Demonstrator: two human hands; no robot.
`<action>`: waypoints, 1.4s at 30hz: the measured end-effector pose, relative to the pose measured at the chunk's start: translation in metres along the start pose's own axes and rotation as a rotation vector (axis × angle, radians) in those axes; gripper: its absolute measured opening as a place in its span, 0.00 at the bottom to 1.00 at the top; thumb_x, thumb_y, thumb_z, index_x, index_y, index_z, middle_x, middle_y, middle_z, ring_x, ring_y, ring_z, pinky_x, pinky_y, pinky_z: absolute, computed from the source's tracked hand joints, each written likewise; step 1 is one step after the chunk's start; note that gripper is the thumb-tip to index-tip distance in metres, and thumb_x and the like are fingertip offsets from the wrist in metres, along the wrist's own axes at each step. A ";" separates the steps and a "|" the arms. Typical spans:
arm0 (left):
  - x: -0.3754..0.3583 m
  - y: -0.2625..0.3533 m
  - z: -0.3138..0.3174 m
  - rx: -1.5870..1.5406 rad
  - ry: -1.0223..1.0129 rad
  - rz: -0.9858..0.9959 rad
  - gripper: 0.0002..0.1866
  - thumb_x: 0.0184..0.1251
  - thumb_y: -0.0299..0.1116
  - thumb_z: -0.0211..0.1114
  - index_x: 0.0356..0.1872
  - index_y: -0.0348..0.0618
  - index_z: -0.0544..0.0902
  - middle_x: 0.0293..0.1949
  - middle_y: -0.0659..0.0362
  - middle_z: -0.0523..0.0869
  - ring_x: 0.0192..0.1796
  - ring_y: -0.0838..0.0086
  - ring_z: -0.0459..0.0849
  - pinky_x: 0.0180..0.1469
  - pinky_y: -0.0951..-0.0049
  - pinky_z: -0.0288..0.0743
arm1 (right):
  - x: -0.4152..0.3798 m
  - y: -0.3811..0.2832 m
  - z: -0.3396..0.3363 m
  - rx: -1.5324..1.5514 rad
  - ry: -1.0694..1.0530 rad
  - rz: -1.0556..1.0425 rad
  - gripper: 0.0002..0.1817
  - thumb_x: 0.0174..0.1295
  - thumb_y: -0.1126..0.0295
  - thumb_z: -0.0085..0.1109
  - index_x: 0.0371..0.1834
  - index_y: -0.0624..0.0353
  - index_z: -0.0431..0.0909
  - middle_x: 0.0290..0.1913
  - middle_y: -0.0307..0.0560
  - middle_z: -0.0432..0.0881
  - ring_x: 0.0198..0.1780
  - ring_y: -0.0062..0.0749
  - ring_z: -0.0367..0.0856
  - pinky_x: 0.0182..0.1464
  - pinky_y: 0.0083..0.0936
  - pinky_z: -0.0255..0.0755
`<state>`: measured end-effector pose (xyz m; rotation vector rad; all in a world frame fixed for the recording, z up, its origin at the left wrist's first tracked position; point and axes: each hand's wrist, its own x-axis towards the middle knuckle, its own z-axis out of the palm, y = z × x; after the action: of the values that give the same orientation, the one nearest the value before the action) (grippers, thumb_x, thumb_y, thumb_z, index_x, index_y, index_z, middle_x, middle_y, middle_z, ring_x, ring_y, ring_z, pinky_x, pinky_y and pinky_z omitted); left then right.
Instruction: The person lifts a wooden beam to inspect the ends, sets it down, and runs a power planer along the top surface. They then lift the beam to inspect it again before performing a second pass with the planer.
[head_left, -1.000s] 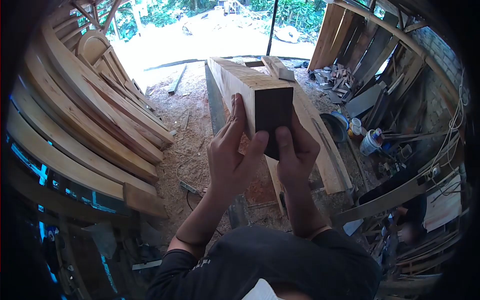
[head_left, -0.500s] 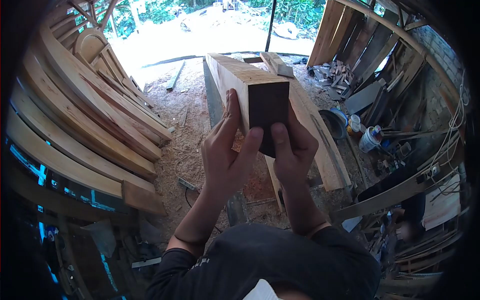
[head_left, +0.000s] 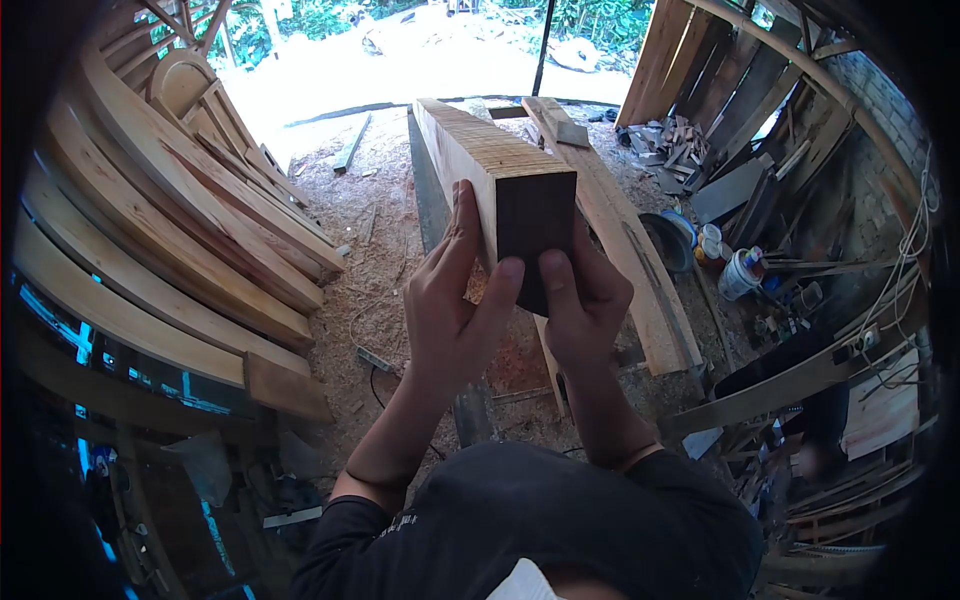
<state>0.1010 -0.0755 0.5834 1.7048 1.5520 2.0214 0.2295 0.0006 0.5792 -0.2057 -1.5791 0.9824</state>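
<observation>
A long wooden beam [head_left: 480, 150] points away from me, its dark square end facing my head. My left hand [head_left: 450, 285] grips the beam's near end from the left, fingers along the side and thumb on the lower part of the end face. On the right side, my right hand [head_left: 587, 300] holds the same end, its thumb also on the end face and its fingers curled behind. The beam's underside and far support are hidden.
Long planks [head_left: 180, 220] lean in a row at the left. Another board [head_left: 640, 270] lies to the right of the beam. Buckets [head_left: 740, 275] and wood scraps [head_left: 680, 150] stand farther right. Sawdust covers the floor [head_left: 350, 290].
The near end of the beam looks slightly lower, and more of its top face shows. Both hands keep their hold with hardly any shift.
</observation>
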 end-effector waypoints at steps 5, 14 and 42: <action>-0.015 -0.005 -0.001 0.025 -0.011 0.013 0.40 0.74 0.39 0.67 0.79 0.22 0.64 0.66 0.27 0.80 0.67 0.45 0.86 0.61 0.57 0.82 | -0.011 0.004 0.002 -0.030 0.015 -0.062 0.30 0.77 0.73 0.62 0.79 0.68 0.68 0.56 0.54 0.90 0.57 0.23 0.85 0.60 0.24 0.78; -0.012 0.001 -0.003 -0.025 -0.028 -0.084 0.39 0.75 0.39 0.65 0.78 0.22 0.64 0.69 0.27 0.78 0.70 0.41 0.82 0.64 0.56 0.81 | -0.012 -0.003 0.005 -0.009 0.030 0.042 0.29 0.77 0.74 0.63 0.79 0.68 0.69 0.58 0.55 0.90 0.59 0.23 0.84 0.62 0.22 0.77; -0.002 0.000 -0.011 -0.116 0.059 -0.024 0.35 0.80 0.39 0.63 0.77 0.21 0.67 0.54 0.38 0.90 0.52 0.71 0.89 0.51 0.69 0.83 | 0.001 -0.011 0.028 0.037 0.083 0.038 0.28 0.75 0.72 0.65 0.77 0.66 0.73 0.55 0.51 0.91 0.55 0.20 0.85 0.57 0.19 0.79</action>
<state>0.0929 -0.0839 0.5831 1.5923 1.4334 2.1227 0.2089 -0.0191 0.5890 -0.2480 -1.4854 1.0189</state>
